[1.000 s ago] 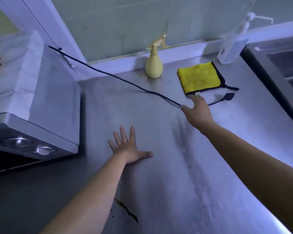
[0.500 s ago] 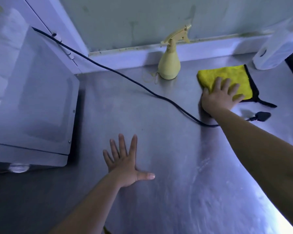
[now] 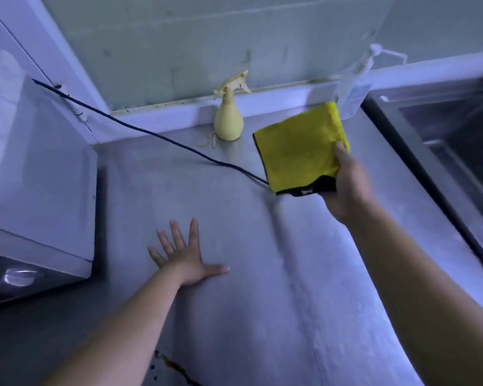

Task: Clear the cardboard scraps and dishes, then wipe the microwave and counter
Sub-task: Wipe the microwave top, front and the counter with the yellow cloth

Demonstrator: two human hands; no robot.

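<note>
While the left hand (image 3: 188, 261) lies flat on the counter (image 3: 262, 288), the right hand (image 3: 346, 188) pinches the yellow cloth (image 3: 299, 151) aloft.

A kitchen: steel counter (image 3: 234, 190), sink (image 3: 444, 135) (microwave (image 3: 39, 176) beside).

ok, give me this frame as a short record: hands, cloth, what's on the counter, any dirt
left hand: flat on counter, fingers spread
right hand: grips yellow cloth, held off the counter
microwave: left edge
cable: black, runs from microwave across counter, end hidden behind cloth
spray bottle: upright by back wall
stain: brown streak, near edge
</note>
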